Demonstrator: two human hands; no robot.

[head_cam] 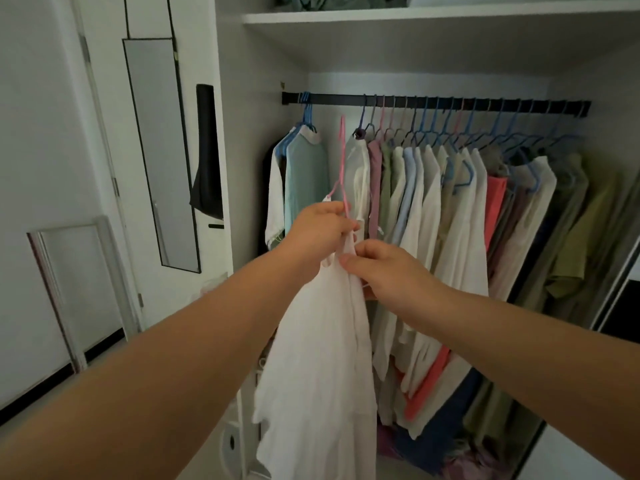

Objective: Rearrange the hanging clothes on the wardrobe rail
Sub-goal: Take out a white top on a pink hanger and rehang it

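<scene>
Wardrobe [263, 109]: white, open, a shelf across the top with folded green cloth on it; no brand, label or writing can be read anywhere in view.
Rail [436, 102]: black bar running under the shelf, a bare stretch between the two groups of clothes.
Right group of clothes [460, 216]: tightly packed on blue, pink and dark hangers; white, pale blue, mauve, sage, coral and olive garments, filling the rail to its right end.
White garment [322, 358]: off the rail, hanging down in front of the wardrobe between both hands, covering the lower left of the wardrobe interior.
Mirror [161, 157]: tall, narrow, black-framed, on the wall left of the wardrobe; a dark cloth hangs just beside it.
Left group of clothes [304, 181]: mint and white tops on blue hangers at the rail's left end.
Left hand [320, 230]: fingers closed around the neck of the pink hanger and the garment's top.
Right hand [384, 268]: thumb and fingers pinching the white fabric just under the left hand.
Pink hanger [343, 161]: its hook points up below the rail's bare stretch, not touching the rail.
</scene>
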